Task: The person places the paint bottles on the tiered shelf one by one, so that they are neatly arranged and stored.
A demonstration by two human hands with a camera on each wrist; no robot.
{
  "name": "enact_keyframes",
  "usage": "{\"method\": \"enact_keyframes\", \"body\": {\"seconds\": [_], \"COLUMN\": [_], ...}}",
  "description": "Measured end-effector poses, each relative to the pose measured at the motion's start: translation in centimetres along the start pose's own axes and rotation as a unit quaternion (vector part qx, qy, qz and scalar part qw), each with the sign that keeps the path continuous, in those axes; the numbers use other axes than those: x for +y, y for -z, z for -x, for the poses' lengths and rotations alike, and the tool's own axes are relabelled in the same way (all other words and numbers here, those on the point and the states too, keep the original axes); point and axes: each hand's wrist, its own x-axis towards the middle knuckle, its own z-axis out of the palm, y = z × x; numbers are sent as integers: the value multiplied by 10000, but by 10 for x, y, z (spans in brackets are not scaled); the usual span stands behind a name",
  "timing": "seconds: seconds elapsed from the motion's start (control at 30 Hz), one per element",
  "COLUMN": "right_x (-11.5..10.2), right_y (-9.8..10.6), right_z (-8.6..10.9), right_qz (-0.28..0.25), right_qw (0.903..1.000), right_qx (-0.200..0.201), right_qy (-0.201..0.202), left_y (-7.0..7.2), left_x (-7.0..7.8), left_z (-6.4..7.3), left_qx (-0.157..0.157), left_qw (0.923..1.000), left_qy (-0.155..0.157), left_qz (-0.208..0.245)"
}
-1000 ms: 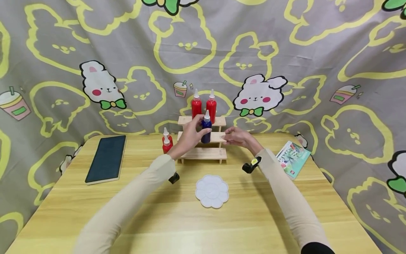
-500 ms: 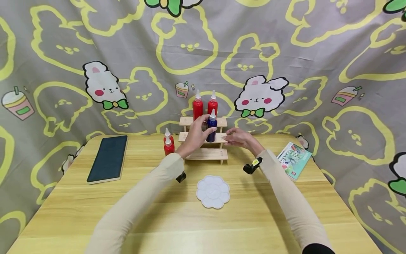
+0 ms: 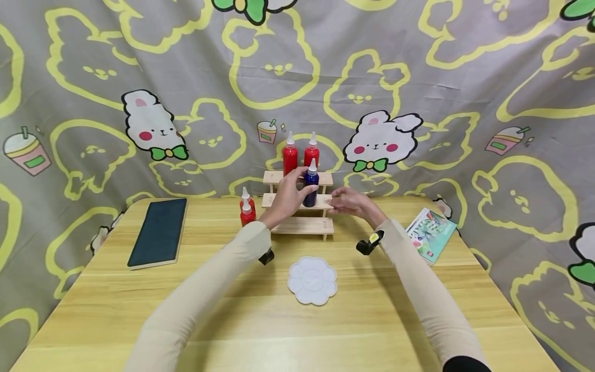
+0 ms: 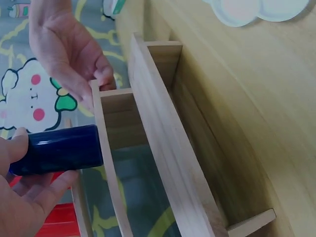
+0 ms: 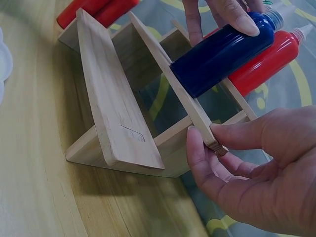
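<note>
A dark blue squeeze bottle point(image 3: 311, 192) with a clear-white nozzle stands on the middle tier of a three-step wooden rack point(image 3: 307, 226). My left hand point(image 3: 289, 195) grips it from the left, thumb on the near side. In the left wrist view, the base of the blue bottle point(image 4: 64, 149) meets the shelf board. At the right end of that tier, my right hand point(image 3: 351, 200) pinches the board between thumb and fingers, as the right wrist view also shows with the right hand point(image 5: 247, 173). Two red bottles point(image 3: 290, 159) stand on the top tier, behind the blue one.
Two more red bottles point(image 3: 248, 214) stand on the table left of the rack. A white flower-shaped palette point(image 3: 312, 281) lies in front. A dark flat board point(image 3: 158, 232) lies at the left, a teal booklet point(image 3: 432, 235) at the right. A patterned curtain hangs behind.
Over the first half second my left hand moved the blue bottle slightly right along the middle tier. Since then it barely shifts. The right hand keeps its hold on the board.
</note>
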Motion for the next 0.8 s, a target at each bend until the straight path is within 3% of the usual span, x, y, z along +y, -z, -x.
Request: {"method": "enact_keyframes", "body": {"seconds": [0.23,0.47,0.8], "right_x": [-1,0,-2], "right_y": [0,-2,-2], "right_z": [1,2,4], "right_qz": [1,-26,-72], "right_qw": [10000,10000,10000], "right_qx": [71,72,16], "right_qy": [8,-7,-4], "left_y": [1,-1,8], "left_x": [6,3,10], "left_z": [0,6,15], "left_qx": [-42,-130,154], "left_qw": [9998,9987,9986], "left_qy": [171,473,485], "left_qz": [25,-161,118]}}
